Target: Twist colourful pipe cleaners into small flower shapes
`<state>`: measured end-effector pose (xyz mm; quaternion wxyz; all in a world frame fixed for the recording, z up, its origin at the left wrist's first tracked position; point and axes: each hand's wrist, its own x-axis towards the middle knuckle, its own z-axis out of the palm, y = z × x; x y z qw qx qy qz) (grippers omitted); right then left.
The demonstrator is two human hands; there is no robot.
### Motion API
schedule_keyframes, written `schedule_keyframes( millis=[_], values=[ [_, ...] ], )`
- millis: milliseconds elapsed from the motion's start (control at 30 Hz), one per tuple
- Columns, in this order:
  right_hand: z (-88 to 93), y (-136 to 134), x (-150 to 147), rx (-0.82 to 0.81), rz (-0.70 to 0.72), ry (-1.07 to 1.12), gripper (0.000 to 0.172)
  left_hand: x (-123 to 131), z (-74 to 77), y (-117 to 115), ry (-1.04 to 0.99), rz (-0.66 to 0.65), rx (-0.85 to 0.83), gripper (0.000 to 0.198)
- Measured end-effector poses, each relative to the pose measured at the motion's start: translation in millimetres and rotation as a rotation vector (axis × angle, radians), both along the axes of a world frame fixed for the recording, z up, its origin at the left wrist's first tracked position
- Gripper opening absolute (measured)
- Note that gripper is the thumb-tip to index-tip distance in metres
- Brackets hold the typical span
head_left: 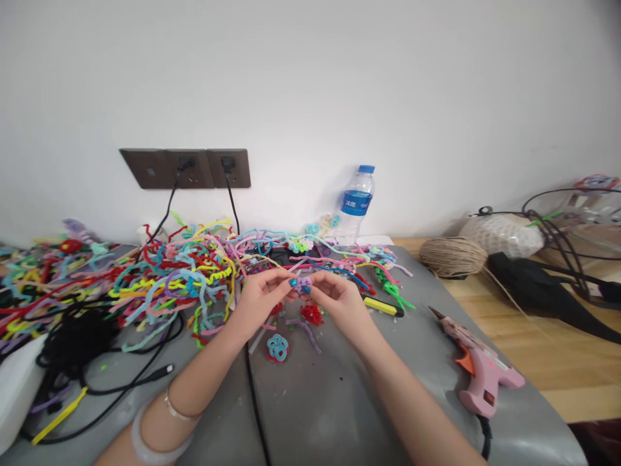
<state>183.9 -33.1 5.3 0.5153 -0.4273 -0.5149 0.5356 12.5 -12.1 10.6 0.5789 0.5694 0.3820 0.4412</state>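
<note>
Both my hands meet at the middle, above the grey table cover (310, 401). Between their fingertips is a small purple pipe-cleaner piece (303, 283). My left hand (266, 294) pinches its left side, and my right hand (334, 298) pinches its right side. Just below lie a red fuzzy piece (312, 314) and a loose purple strip (306, 333). Nearer to me rests a blue looped flower (277, 348) with red under it.
Tangled coloured pipe cleaners (189, 272) heap at the left and behind my hands. A water bottle (356, 204) stands by the wall. To the right are a yellow cutter (383, 306), a pink glue gun (485, 375) and a twine ball (452, 257). Black cables (255, 401) cross the table.
</note>
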Motion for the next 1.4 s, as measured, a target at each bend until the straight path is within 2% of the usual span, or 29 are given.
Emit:
schedule_keyframes(
  millis=[300, 467, 600, 700, 900, 1067, 1200, 1400],
  values=[
    [3.1, -0.6, 10.3, -0.055, -0.045, -0.019, 0.033, 2.4, 1.2, -1.2, -0.059, -0.041, -0.157, 0.034],
    [3.9, -0.8, 9.7, -0.112, -0.048, 0.082, 0.042, 4.3, 0.3, -2.6, -0.145, -0.02, -0.278, 0.034],
    [4.9, -0.7, 7.5, -0.095, -0.018, -0.015, 0.037, 5.0, 3.1, -3.9, -0.148, -0.059, -0.344, 0.039],
    [4.7, -0.5, 6.9, -0.072, -0.012, -0.064, 0.033, 5.4, 3.6, -4.3, -0.128, -0.068, -0.307, 0.04],
    [3.9, -1.4, 6.9, -0.059, 0.042, -0.104, 0.026, 5.4, 2.5, -3.4, 0.017, -0.055, -0.114, 0.034],
    [5.0, -1.6, 7.4, 0.035, 0.029, -0.199, 0.017, 5.2, 2.2, -3.6, 0.107, -0.072, -0.064, 0.031],
    [7.4, -4.1, 5.5, 0.034, 0.045, -0.257, 0.014, 5.8, -0.6, -4.4, 0.095, -0.077, -0.04, 0.028],
    [3.1, -7.3, -6.8, 0.058, -0.068, -0.086, 0.021, 10.0, -3.3, -6.3, -0.033, -0.027, -0.124, 0.03]
  ],
)
